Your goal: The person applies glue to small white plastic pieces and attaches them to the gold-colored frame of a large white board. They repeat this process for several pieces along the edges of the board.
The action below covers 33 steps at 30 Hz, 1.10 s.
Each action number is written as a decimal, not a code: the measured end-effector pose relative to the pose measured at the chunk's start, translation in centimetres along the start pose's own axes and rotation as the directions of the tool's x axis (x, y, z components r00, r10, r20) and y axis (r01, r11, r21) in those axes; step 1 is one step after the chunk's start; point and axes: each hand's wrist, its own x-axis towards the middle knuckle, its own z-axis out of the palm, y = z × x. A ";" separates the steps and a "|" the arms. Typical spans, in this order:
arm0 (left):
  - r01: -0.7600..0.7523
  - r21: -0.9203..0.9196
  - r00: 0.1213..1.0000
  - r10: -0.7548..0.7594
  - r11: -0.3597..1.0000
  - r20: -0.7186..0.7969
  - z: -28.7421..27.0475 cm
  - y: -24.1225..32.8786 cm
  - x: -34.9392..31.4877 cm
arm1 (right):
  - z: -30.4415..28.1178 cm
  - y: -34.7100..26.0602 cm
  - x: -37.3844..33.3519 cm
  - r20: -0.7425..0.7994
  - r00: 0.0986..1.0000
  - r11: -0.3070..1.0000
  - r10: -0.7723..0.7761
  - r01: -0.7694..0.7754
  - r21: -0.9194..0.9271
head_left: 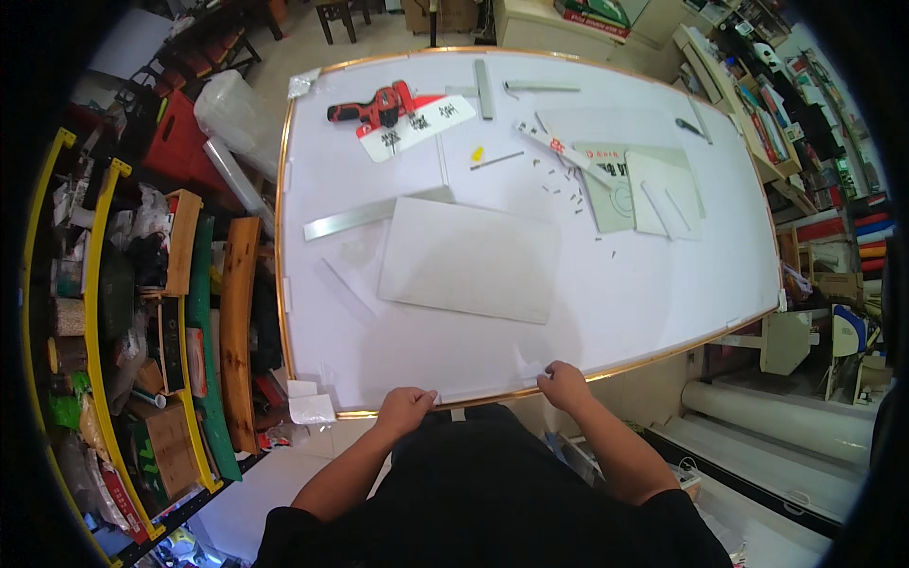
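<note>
At the near gold-trimmed edge of the large white board (663,298), my left hand (408,409) is closed, thumb and fingertips pressed together. What it pinches, if anything, is too small to tell. Farther right along the same edge, my right hand (565,386) is also closed, beside a faint clear scrap (530,367); whether it grips that scrap is unclear. Just beyond both hands lies a flat light-grey panel (469,260). A silver metal strip (355,220) rests partly along its far left side.
A red cordless power tool (386,106) lies on a white sign piece (412,137) at the far left. Grey-white sheets (668,189) and several small screws (573,194) are on the right. Yellow-framed shelving (99,246) stands left; long white rolls (776,426) lie right.
</note>
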 end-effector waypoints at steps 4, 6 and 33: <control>0.087 -0.297 0.992 -0.110 0.951 -0.062 -1.6 -1.7 -0.8 | -0.5 -0.9 -1.0 -0.006 0.999 0.999 0.039 -0.039 0.036; 0.096 -0.444 0.989 -0.138 0.891 -0.062 -2.2 -3.0 -0.9 | -1.0 -1.6 -1.1 -0.046 0.999 0.998 0.020 -0.018 0.053; 0.168 -0.557 0.652 -0.516 0.813 -0.555 6.2 4.1 -7.1 | -11.0 -30.5 36.8 -0.235 0.785 0.766 -0.573 0.615 0.188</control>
